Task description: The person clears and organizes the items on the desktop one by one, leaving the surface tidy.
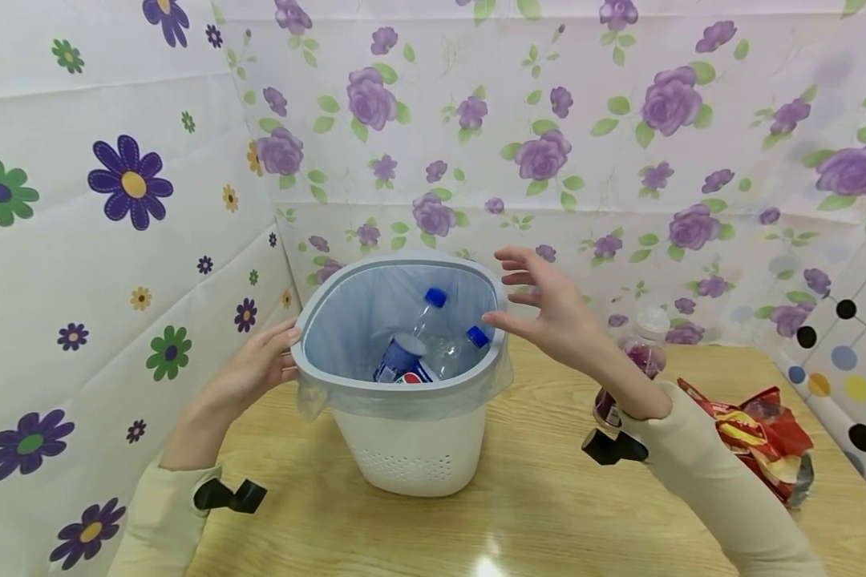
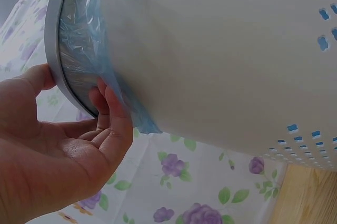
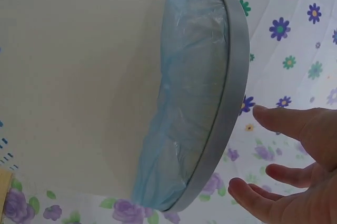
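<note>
A white trash can point(image 1: 411, 449) with a grey rim point(image 1: 404, 387) stands on the table, lined with a translucent blue bag point(image 1: 346, 320) folded out over its edge. My left hand point(image 1: 263, 361) holds the can's rim at the left; in the left wrist view its thumb lies on the rim and its curled fingers are at the bag underneath. On the other side, my right hand point(image 1: 548, 312) is spread beside the rim, and the right wrist view shows a gap between its fingers point(image 3: 253, 197) and the can. Inside are two clear plastic bottles point(image 1: 451, 357) with blue caps and a blue cup point(image 1: 398, 358).
Behind my right forearm stands a white-capped bottle point(image 1: 645, 344) with purple contents. A crumpled red snack bag point(image 1: 758, 437) lies at the table's right. Flowered sheets point(image 1: 433, 144) enclose the wooden table point(image 1: 548, 497) at the back and left.
</note>
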Motion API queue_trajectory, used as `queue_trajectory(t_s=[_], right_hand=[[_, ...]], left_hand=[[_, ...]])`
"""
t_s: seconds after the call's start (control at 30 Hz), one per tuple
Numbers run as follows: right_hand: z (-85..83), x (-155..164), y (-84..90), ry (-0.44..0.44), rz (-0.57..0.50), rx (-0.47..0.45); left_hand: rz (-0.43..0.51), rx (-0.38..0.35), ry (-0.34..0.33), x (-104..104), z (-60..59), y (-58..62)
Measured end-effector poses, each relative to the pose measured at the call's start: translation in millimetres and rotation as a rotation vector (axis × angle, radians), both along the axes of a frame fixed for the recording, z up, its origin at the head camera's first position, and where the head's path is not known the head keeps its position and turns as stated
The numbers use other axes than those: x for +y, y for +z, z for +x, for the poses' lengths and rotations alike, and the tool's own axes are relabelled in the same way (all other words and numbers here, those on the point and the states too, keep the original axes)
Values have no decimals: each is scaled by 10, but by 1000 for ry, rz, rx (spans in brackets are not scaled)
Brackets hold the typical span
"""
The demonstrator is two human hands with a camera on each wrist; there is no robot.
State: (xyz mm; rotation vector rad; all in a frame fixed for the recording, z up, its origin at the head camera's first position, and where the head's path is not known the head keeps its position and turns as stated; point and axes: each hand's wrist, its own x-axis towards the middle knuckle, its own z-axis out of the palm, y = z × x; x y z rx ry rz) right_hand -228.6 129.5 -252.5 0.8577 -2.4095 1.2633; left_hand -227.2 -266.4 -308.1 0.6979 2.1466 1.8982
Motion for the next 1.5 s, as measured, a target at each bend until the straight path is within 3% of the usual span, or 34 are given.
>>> queue_trajectory(t_s=[0.43, 1.0, 1.27, 1.5], right_hand=[[8, 369, -195, -89, -91, 79], [-7, 766, -409, -195, -241, 106], [-31, 914, -527, -294, -260, 114], [-57, 995, -605, -411, -271, 212]], left_hand=[[-7, -16, 21, 19, 15, 12], [-9, -29, 29, 31, 4, 5], [-16, -33, 37, 35, 10, 16], [-15, -31, 28, 32, -4, 9]])
